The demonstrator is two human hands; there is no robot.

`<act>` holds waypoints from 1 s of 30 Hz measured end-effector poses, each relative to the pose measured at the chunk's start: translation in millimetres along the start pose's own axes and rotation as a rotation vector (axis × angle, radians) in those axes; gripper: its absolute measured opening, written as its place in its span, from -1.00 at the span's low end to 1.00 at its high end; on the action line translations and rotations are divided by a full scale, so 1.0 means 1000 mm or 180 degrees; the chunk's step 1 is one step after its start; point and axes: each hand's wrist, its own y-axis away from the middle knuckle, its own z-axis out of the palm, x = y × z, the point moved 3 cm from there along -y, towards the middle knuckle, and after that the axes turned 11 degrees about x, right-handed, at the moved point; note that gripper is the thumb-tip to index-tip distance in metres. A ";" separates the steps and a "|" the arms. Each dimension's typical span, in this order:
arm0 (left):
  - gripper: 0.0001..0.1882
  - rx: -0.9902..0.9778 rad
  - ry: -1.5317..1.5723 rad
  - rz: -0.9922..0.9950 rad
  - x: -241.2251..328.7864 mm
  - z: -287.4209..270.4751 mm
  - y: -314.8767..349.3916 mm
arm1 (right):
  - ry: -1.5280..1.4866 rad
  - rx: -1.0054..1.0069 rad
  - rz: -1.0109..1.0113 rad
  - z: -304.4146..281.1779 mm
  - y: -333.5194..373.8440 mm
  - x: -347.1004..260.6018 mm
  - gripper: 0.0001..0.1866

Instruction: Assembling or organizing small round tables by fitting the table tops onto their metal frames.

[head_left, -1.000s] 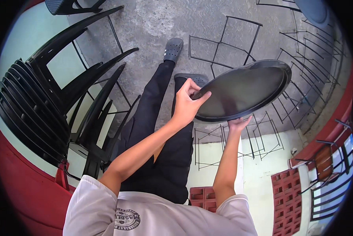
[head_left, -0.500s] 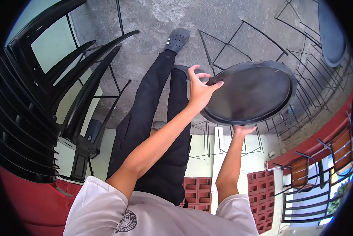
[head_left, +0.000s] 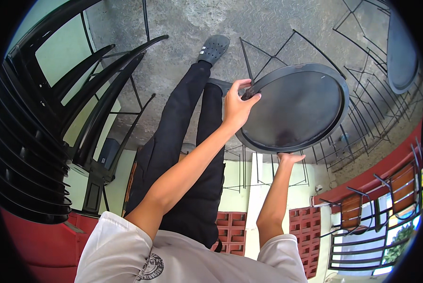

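The black, oval-looking tray with a raised rim (head_left: pixel 294 108) was held above the grey concrete floor (head_left: pixel 173 23) at 2 o'clock, recessed face toward the wearer, long axis running from 8 to 2. The left hand (head_left: pixel 238 103) pinched its rim near 10 o'clock; the right hand (head_left: pixel 290 158), partly hidden, spread beneath at 6.

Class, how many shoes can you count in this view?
2. The left shoe is at the top, on the concrete floor; the right shoe is below it, partly hidden by the left hand. The disc could hide others.
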 end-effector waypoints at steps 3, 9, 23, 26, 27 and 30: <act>-0.38 0.0036 -0.0604 0.0148 0.015 0.004 0.004 | -0.0065 0.0061 -0.0030 -0.004 -0.003 -0.005 0.11; -0.37 0.0059 -0.0506 -0.0078 0.015 0.015 0.000 | -0.0245 0.0248 0.0191 -0.010 -0.010 -0.003 0.14; -0.44 -0.0216 -0.0635 0.0300 0.015 0.008 -0.004 | -0.0100 0.0225 0.0096 0.000 0.005 -0.003 0.13; -0.44 -0.0316 -0.0665 0.0308 0.012 0.010 -0.005 | -0.0288 0.0095 0.0061 -0.003 0.000 -0.006 0.14; -0.44 -0.0318 -0.0669 0.0317 0.010 0.010 -0.004 | -0.0294 0.0092 0.0068 -0.004 -0.002 -0.007 0.14; -0.42 -0.0327 -0.0803 0.0587 0.010 0.014 -0.005 | -0.0317 0.0389 0.0157 -0.006 -0.002 -0.009 0.16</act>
